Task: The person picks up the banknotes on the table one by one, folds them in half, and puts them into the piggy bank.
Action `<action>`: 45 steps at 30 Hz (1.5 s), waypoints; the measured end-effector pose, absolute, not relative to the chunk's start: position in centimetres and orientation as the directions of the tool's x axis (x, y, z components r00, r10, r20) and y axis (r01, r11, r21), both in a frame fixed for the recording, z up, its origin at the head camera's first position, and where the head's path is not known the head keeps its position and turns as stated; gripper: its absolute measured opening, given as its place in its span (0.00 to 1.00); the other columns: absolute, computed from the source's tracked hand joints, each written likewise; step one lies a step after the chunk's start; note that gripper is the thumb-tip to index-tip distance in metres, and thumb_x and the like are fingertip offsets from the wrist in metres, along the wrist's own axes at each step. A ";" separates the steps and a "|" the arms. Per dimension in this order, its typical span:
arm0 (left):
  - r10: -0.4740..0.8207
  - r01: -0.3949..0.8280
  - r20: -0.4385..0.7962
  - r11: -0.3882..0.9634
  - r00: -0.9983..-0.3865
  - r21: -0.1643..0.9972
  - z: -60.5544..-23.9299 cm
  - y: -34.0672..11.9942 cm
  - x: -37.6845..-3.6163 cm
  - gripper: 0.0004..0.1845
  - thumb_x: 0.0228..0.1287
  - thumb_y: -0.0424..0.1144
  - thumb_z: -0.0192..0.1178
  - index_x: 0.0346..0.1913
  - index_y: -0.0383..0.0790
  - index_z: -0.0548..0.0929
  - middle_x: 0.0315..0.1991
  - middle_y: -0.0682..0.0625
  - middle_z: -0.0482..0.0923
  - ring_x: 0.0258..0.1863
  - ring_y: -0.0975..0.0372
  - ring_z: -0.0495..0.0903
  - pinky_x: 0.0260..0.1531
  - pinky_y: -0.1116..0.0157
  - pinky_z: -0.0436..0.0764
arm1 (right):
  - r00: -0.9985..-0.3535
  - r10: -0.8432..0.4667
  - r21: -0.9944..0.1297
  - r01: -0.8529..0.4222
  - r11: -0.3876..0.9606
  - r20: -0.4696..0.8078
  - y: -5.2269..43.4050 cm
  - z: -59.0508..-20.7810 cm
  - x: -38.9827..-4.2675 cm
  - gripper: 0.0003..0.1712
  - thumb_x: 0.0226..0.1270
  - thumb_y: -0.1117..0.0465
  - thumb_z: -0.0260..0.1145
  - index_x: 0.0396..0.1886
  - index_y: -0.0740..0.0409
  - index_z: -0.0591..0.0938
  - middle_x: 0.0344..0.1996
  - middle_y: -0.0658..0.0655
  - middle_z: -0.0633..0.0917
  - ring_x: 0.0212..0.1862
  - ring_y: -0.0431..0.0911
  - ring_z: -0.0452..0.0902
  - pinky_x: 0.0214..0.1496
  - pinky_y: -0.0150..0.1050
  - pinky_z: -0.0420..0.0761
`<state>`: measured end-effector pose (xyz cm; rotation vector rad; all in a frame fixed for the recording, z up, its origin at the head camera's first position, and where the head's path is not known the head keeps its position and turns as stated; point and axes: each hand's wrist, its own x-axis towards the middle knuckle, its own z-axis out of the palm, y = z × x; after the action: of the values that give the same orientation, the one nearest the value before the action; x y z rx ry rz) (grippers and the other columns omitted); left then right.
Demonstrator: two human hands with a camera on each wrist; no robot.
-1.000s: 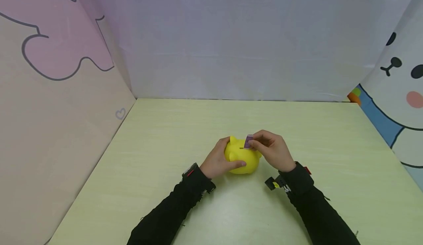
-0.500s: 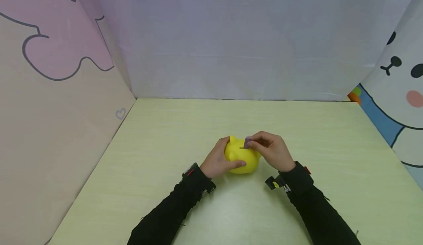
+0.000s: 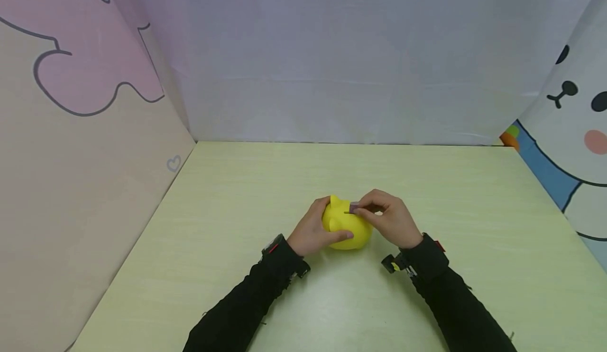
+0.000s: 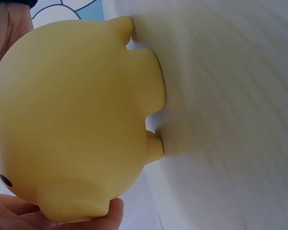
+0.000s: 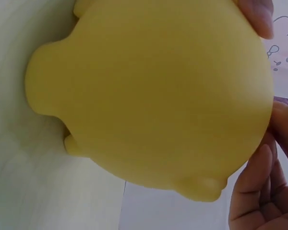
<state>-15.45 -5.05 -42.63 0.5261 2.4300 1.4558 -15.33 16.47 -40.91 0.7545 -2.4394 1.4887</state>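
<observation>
A yellow piggy bank (image 3: 355, 232) stands on the table, its feet on the surface in the left wrist view. My left hand (image 3: 311, 229) grips it round the snout end, thumb along the near side. At the slot (image 3: 347, 213) in its top, my right hand (image 3: 391, 219) pinches a small folded purple banknote (image 3: 353, 207) between thumb and fingers. The banknote's lower edge is at the slot, and little of it shows above the bank. In the right wrist view, the yellow body hides most of the banknote (image 5: 284, 100).
The pale wooden table (image 3: 265, 178) reaches back to a white curtain (image 3: 332, 67). Printed cartoon panels flank it left and right. Both wrists carry black straps with small cameras (image 3: 391, 264).
The banknote has sunk lower at the slot, so less of it shows, and my right fingers have come slightly left and down with it. My left hand and the piggy bank stay put.
</observation>
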 end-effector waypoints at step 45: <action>0.420 0.157 -0.054 0.451 -0.906 0.879 -42.8 -5.0 -15.6 0.51 0.55 0.54 0.72 0.74 0.39 0.55 0.67 0.45 0.62 0.49 0.58 0.72 0.50 0.63 0.76 | -0.854 -0.295 -0.743 -0.519 0.422 0.428 16.3 -40.1 -14.8 0.06 0.63 0.68 0.68 0.38 0.57 0.86 0.35 0.53 0.88 0.36 0.35 0.80 0.40 0.28 0.82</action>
<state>-15.63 -5.04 -42.78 0.4970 2.4405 1.4365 -14.79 16.30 -40.13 0.7131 -2.4454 1.4024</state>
